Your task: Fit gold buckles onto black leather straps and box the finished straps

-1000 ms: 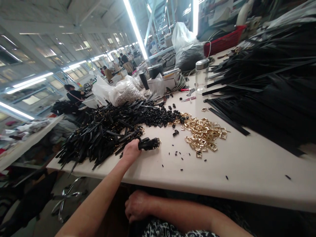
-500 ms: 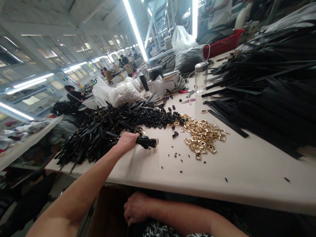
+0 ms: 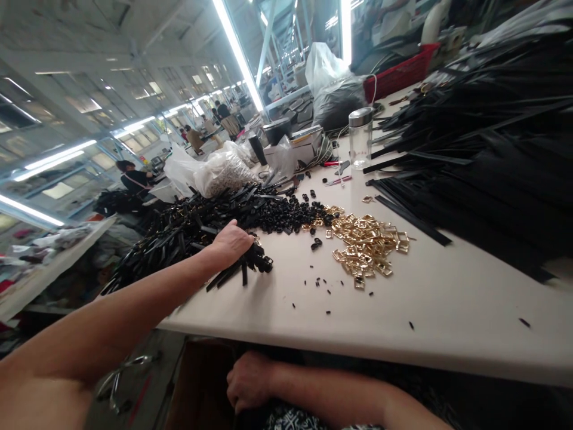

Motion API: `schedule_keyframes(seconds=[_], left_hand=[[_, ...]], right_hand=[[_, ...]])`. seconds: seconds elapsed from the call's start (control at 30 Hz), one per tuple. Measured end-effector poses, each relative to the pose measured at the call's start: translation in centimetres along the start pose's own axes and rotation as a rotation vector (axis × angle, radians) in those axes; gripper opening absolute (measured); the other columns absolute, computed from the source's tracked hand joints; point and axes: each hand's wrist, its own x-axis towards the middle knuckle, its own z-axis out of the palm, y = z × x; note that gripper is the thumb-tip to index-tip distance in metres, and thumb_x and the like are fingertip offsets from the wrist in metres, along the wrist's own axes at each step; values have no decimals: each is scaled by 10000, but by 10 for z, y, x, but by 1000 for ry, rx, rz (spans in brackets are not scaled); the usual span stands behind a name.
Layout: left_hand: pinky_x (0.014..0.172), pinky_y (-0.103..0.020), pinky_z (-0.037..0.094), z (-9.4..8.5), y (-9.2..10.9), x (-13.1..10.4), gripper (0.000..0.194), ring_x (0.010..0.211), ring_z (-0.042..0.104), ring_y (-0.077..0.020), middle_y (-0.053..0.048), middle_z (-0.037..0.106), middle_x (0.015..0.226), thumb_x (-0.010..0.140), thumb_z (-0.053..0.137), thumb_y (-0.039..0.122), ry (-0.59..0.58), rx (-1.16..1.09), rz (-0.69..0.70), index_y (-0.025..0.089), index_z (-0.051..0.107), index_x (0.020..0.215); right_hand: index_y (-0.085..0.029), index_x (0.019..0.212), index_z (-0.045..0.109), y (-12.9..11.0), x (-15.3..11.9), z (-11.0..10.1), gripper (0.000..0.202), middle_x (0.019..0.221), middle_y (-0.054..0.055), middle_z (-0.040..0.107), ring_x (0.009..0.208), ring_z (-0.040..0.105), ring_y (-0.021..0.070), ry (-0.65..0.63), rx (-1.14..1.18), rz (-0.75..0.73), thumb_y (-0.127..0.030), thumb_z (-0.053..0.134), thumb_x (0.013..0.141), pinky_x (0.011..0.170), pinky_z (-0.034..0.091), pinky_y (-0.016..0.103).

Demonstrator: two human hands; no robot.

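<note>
My left hand (image 3: 233, 242) is over the front right part of a heap of black straps (image 3: 179, 230), its fingers wrapped round a bundle of black straps (image 3: 250, 263) that hangs below it. My right hand (image 3: 248, 379) is low in front of the table edge, curled closed; what it holds, if anything, is hidden. Small black loops (image 3: 290, 215) lie right of the strap heap. Beside them is a pile of gold buckles (image 3: 367, 245). A few tiny black pieces (image 3: 328, 312) are scattered nearer the table's front edge.
Long black strips (image 3: 492, 149) cover the right side of the table (image 3: 430, 298). Behind stand a glass jar (image 3: 360, 140), a filled plastic bag (image 3: 333, 89), a red basket (image 3: 398, 74) and pink-handled scissors (image 3: 338, 180). A cardboard box (image 3: 201, 382) is below the table edge. People work far back left.
My left hand has moved slightly up, and the bundle under it hangs lower and more to the left. The near left part of the strap heap looks smaller. My right hand has hardly moved.
</note>
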Motion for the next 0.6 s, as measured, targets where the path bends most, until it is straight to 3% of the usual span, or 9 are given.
schedule_keyframes(seconds=[0.2,0.4,0.6], left_hand=[[979,-399,326,16,13,0,220,817,694,-249,-110,711,738,857,509,21,-25,-5,-7,178,642,781],[768,-349,442,22,8,-12,250,861,695,-285,-168,724,869,896,453,49,-84,61,-84,144,683,875],[712,-340,438,-1,-2,-35,244,885,696,-300,-174,725,895,896,481,61,-99,174,-86,130,714,897]], right_hand=[[-332,874,792,-1,3,-4,144,952,-38,762,786,707,203,-83,10,13,-368,694,775,343,227,260],[-322,885,791,-1,4,-5,190,940,-26,760,790,704,212,-93,18,-1,-438,655,819,339,254,274],[-325,909,786,-3,3,-8,204,978,-27,758,826,705,214,-119,5,11,-463,652,841,345,259,284]])
